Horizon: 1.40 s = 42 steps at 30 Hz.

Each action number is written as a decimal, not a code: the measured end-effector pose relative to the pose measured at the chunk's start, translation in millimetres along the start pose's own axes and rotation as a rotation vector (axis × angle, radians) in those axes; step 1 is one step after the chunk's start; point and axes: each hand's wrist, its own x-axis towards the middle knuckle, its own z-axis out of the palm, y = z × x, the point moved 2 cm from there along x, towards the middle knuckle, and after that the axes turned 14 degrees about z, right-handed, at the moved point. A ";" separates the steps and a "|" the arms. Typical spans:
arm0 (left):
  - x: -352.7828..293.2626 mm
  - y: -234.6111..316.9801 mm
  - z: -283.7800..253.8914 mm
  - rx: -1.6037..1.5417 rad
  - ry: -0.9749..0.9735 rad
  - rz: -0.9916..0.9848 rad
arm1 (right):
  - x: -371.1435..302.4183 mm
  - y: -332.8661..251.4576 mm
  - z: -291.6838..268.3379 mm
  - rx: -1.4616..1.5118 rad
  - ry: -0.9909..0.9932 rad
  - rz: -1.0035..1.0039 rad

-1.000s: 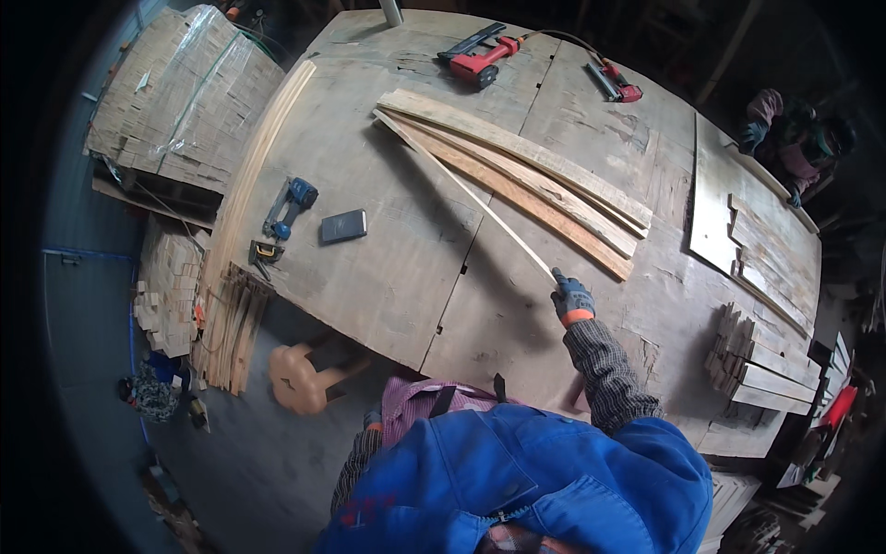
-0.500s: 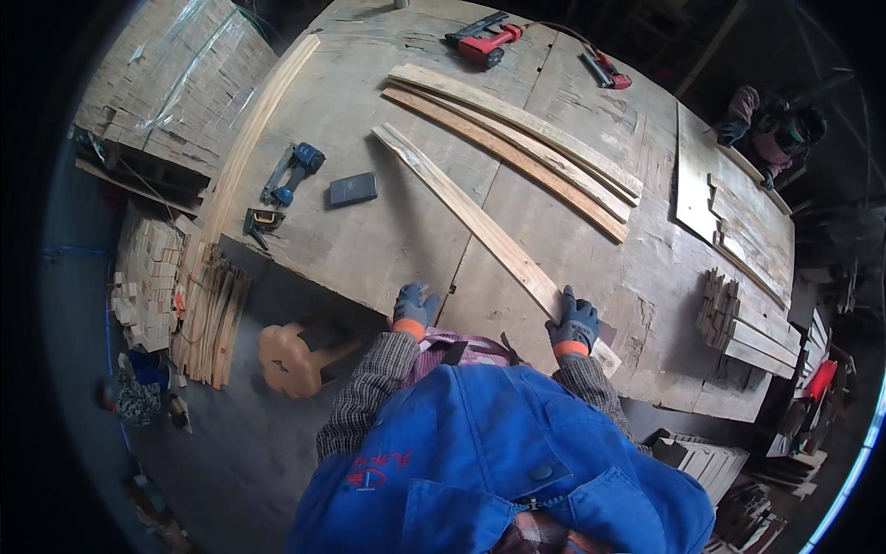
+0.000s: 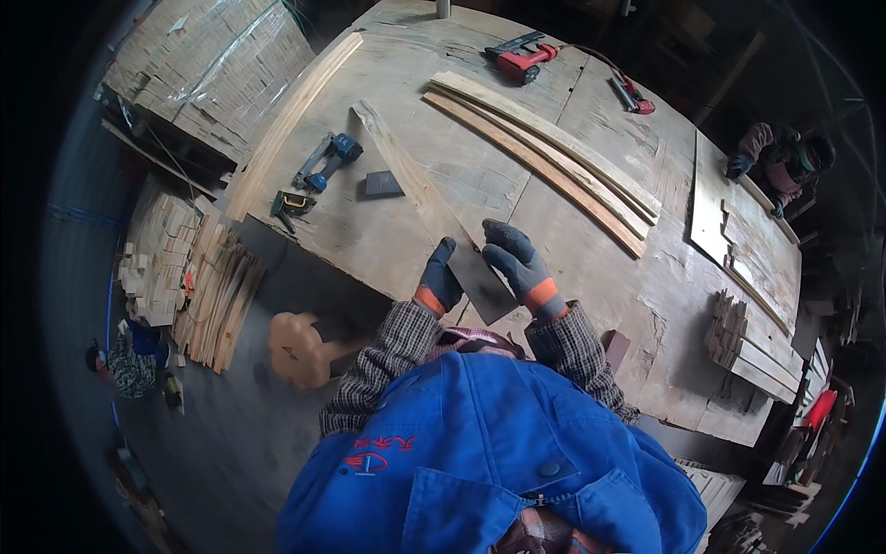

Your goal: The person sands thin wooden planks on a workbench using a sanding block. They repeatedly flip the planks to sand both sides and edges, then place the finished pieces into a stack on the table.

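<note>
A long, narrow wooden board [image 3: 415, 185] slants across the table in front of me, its near end raised toward my body and in shadow. My left hand [image 3: 441, 275], in a grey-blue glove with an orange cuff, is closed on the board's left edge, thumb uppermost. On the opposite edge my right hand [image 3: 519, 261], gloved the same way, grips with its fingers bent over the wood. The undersides of both grips are hidden. Left of the board lies a small dark rectangular box [image 3: 383, 185], close to a blue nail gun [image 3: 329, 162].
Several boards [image 3: 544, 166] lie together beyond my right hand. Red nail guns [image 3: 524, 63] rest at the far edge, a black-and-yellow tool [image 3: 293, 205] at the left. A stool [image 3: 300, 351] stands left of me. Another person [image 3: 784, 166] works at the far right.
My hands have come up and closer together, now both on the board. Its near end has swung left and lifted, uncovering a reddish-brown block on the table. The view has shifted slightly.
</note>
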 end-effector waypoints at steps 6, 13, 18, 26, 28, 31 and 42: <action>-19.1 85.3 40.6 0.132 -0.085 0.335 | -23.2 -37.1 15.6 0.164 -0.102 0.056; -21.8 126.6 69.5 -0.019 -0.176 0.399 | -28.2 -24.7 26.9 0.161 -0.223 0.099; -17.6 127.5 70.1 -0.066 -0.234 0.409 | -35.3 -10.1 25.4 0.180 -0.261 0.153; -3.1 102.0 67.4 0.062 -0.241 0.301 | -48.6 15.9 -3.2 0.191 -0.076 0.264; 5.2 92.0 63.2 0.031 -0.136 0.245 | -58.2 18.4 -9.5 0.235 -0.045 0.284; 14.0 71.5 60.5 -0.075 -0.213 0.213 | -74.6 14.2 -15.2 0.314 -0.053 0.293; -10.3 -28.1 55.7 0.073 -0.233 -0.025 | -81.9 11.8 1.7 0.413 -0.015 0.171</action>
